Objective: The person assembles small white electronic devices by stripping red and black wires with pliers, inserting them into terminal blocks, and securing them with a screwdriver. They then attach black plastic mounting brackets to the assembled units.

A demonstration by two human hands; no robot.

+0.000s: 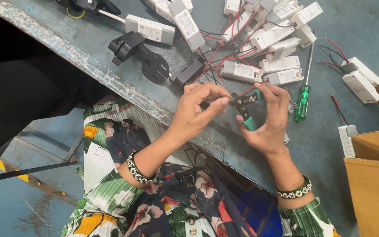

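My right hand [267, 119] grips a small black wire stripper with teal handles [245, 108], held over the blue-grey workbench [330, 145]. My left hand [198, 107] pinches a thin wire at the tool's black jaws with thumb and forefinger. Just beyond both hands lies a heap of white rectangular driver boxes [266, 39] with red and black leads. A green-handled screwdriver [303, 98] rests on the bench right of my right hand.
Black plastic brackets [148, 59] lie left of the heap. More white boxes [359, 81] sit at the right, near cardboard cartons [376, 184]. The bench's worn front edge [110, 79] runs diagonally; my floral-clothed lap is below it.
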